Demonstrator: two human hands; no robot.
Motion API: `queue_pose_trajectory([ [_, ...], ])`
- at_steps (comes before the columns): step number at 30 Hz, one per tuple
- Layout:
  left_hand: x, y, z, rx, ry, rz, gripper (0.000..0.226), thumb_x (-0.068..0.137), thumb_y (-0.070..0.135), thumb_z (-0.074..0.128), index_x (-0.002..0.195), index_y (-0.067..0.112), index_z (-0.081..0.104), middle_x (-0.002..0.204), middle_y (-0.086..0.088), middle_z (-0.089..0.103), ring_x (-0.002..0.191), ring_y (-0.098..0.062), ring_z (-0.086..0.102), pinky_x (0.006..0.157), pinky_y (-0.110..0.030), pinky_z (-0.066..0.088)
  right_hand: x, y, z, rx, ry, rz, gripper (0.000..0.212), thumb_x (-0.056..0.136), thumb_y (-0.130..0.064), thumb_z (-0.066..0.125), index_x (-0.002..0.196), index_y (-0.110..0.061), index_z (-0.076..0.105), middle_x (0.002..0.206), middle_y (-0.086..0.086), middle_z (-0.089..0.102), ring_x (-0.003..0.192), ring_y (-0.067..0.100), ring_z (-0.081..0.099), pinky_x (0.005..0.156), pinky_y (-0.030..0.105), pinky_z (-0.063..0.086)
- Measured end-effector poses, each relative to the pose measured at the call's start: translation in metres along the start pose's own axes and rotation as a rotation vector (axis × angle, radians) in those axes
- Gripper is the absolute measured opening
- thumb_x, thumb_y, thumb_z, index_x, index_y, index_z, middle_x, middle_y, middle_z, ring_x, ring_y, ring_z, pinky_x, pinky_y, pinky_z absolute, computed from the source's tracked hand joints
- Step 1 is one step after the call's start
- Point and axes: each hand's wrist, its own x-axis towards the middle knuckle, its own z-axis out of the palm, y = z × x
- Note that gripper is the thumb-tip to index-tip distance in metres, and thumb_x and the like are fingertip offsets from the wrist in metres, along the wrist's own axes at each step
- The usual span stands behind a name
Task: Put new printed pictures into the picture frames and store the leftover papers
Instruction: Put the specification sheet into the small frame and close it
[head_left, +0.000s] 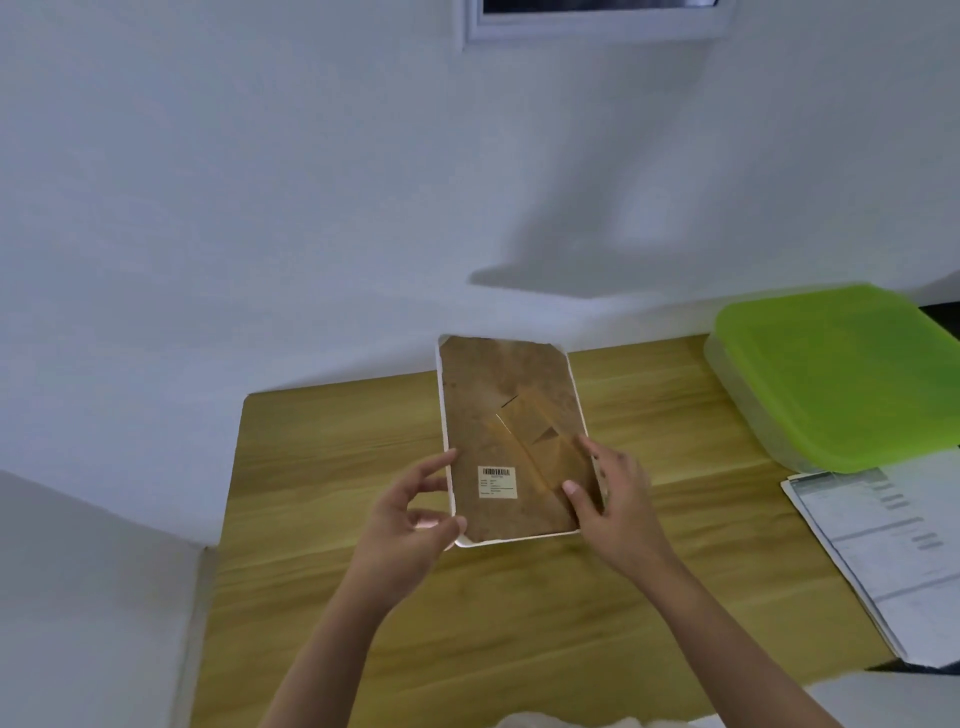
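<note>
A white-edged picture frame (498, 410) is held above the wooden table (322, 467), its brown back board with fold-out stand and a barcode label facing me. My left hand (410, 525) grips its lower left edge between thumb and fingers. At the lower right edge, my right hand (613, 499) holds the frame with the thumb lying on the back board near the stand. Printed papers (883, 551) lie in a stack at the table's right side.
A clear plastic box with a green lid (831, 374) stands at the table's back right, just behind the papers. A white wall rises behind the table, and a white surface borders it on the left. Something pale shows at the bottom edge.
</note>
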Motion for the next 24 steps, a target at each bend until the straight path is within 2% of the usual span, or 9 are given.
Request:
queue_pose_trajectory([
  [3,-0.006,0.015,0.001,-0.015,0.033,0.073,0.061,0.074,-0.006,0.069,0.116,0.037,0.059,0.107,-0.005,0.062,0.071,-0.018,0.062,0.065,-0.028,0.055,0.010,-0.030,-0.010,-0.136,0.083,-0.255,0.063,0.084,-0.014,0.064,0.140,-0.025,0.040,0.127,-0.001,0.044,0.116,0.013,0.035,0.103,0.037,0.034],
  [5,-0.009,0.023,0.001,-0.040,0.051,0.116,0.059,0.073,-0.004,0.071,0.114,0.037,0.061,0.105,-0.007,0.063,0.068,-0.017,0.061,0.064,-0.027,0.054,0.017,-0.049,-0.014,-0.161,0.052,-0.379,0.065,0.083,-0.014,0.064,0.141,-0.028,0.038,0.135,-0.006,0.045,0.122,0.006,0.033,0.107,0.032,0.029],
  [9,-0.016,0.041,0.007,-0.104,0.079,0.181,0.052,0.063,0.006,0.070,0.108,0.032,0.065,0.101,-0.012,0.065,0.065,-0.017,0.057,0.061,-0.024,0.052,0.019,-0.090,-0.021,0.047,-0.093,-0.410,0.060,0.093,-0.029,0.056,0.144,-0.038,0.027,0.137,-0.022,0.042,0.125,-0.006,0.038,0.103,0.021,0.034],
  [13,-0.022,0.053,0.011,0.006,0.127,0.244,0.047,0.059,0.014,0.072,0.101,0.035,0.068,0.101,-0.008,0.065,0.065,-0.010,0.058,0.064,-0.026,0.055,0.015,-0.116,-0.030,0.284,-0.221,-0.330,0.063,0.092,-0.035,0.055,0.140,-0.053,0.017,0.111,-0.030,0.051,0.101,-0.017,0.053,0.080,0.009,0.047],
  [16,-0.027,0.055,0.015,0.055,0.154,0.259,0.044,0.060,0.015,0.076,0.096,0.038,0.070,0.098,0.004,0.068,0.069,-0.007,0.058,0.062,-0.025,0.055,0.014,-0.122,-0.030,0.413,-0.206,-0.298,0.067,0.089,-0.034,0.058,0.144,-0.046,0.021,0.106,-0.017,0.058,0.097,-0.007,0.061,0.075,0.015,0.053],
  [18,-0.030,0.055,0.020,0.058,0.159,0.269,0.044,0.063,0.006,0.080,0.094,0.036,0.071,0.094,0.010,0.068,0.070,-0.004,0.058,0.058,-0.020,0.053,0.014,-0.120,-0.026,0.453,-0.189,-0.284,0.070,0.086,-0.038,0.061,0.144,-0.046,0.023,0.110,-0.006,0.060,0.094,0.008,0.067,0.077,0.031,0.058],
  [20,-0.032,0.055,0.027,0.069,0.148,0.287,0.043,0.065,0.003,0.080,0.096,0.031,0.072,0.087,0.015,0.068,0.074,-0.004,0.060,0.059,-0.022,0.055,0.014,-0.117,-0.023,0.485,-0.186,-0.248,0.073,0.082,-0.040,0.065,0.142,-0.048,0.024,0.115,0.003,0.060,0.084,0.026,0.071,0.075,0.050,0.058],
  [22,-0.033,0.054,0.032,0.096,0.145,0.304,0.043,0.065,0.006,0.081,0.100,0.028,0.071,0.088,0.017,0.069,0.076,-0.006,0.062,0.063,-0.026,0.057,0.014,-0.114,-0.021,0.531,-0.172,-0.199,0.075,0.081,-0.034,0.070,0.141,-0.046,0.026,0.116,0.007,0.060,0.079,0.028,0.072,0.072,0.053,0.057],
  [24,-0.031,0.051,0.035,0.139,0.149,0.335,0.044,0.065,0.007,0.082,0.102,0.028,0.071,0.092,0.018,0.070,0.077,-0.004,0.063,0.067,-0.021,0.055,0.016,-0.109,-0.019,0.588,-0.135,-0.142,0.074,0.081,-0.021,0.073,0.138,-0.041,0.030,0.113,0.009,0.062,0.081,0.025,0.072,0.072,0.051,0.058],
])
